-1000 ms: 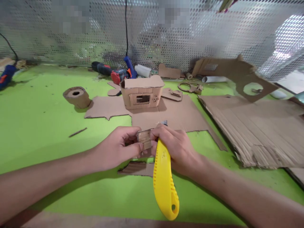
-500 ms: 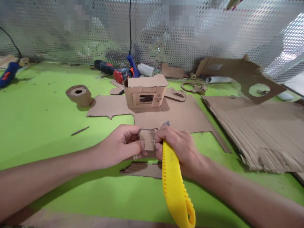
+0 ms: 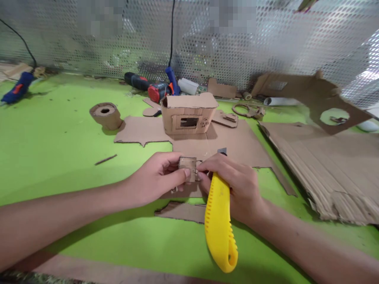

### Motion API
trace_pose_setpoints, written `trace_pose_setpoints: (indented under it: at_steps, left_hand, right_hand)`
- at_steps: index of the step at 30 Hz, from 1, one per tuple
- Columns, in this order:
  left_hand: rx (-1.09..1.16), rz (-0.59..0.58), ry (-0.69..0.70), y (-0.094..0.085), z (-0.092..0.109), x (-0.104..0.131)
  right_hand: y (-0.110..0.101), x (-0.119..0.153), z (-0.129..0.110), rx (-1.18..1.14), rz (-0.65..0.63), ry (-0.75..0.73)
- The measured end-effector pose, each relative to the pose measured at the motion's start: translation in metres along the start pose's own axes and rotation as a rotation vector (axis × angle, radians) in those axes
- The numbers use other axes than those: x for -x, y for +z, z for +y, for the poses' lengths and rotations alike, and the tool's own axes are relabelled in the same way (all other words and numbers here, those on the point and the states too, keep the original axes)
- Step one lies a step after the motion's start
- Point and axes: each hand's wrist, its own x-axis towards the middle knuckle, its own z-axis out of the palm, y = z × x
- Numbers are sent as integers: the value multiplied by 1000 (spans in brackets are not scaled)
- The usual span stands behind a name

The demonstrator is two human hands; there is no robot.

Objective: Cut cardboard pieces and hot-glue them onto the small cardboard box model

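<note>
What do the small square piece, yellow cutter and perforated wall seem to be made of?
Small square piece: probably cardboard, matte; it is plain brown with rough, dark edges.
Yellow cutter: likely molded plastic body, smooth and evenly coloured; its grey blade looks like metal.
Perforated wall: apparently sheet metal, silvery with bright glints, though a coating can't be excluded.

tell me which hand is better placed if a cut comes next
Probably the right hand: it holds the knife, with the blade exposed. The left hand grips the cardboard piece, so it seems better placed to steady it.
</note>
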Motion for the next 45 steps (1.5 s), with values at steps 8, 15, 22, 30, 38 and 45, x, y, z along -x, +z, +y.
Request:
trace_pose_setpoints:
  at_steps: [8, 15, 22, 30, 38, 45]
  left_hand:
    - [-33, 42, -38, -1, -5, -1]
    - [73, 54, -127, 1, -1, -1]
    - [82, 60, -99, 3, -1, 0]
    - [47, 20, -49, 3, -5, 2]
    - [26, 32, -61, 5, -7, 0]
    - [-3, 79, -46, 3, -2, -2]
  right_hand:
    - [1, -1, -1, 108, -33, -7]
    - [-5, -1, -6, 361, -118, -116]
    - [-5, -2, -8, 547, -134, -199]
    - [1, -4, -10, 642, -202, -138]
    - [2, 0, -2, 385, -221, -66]
    - [-3, 1, -5, 24, -1, 104]
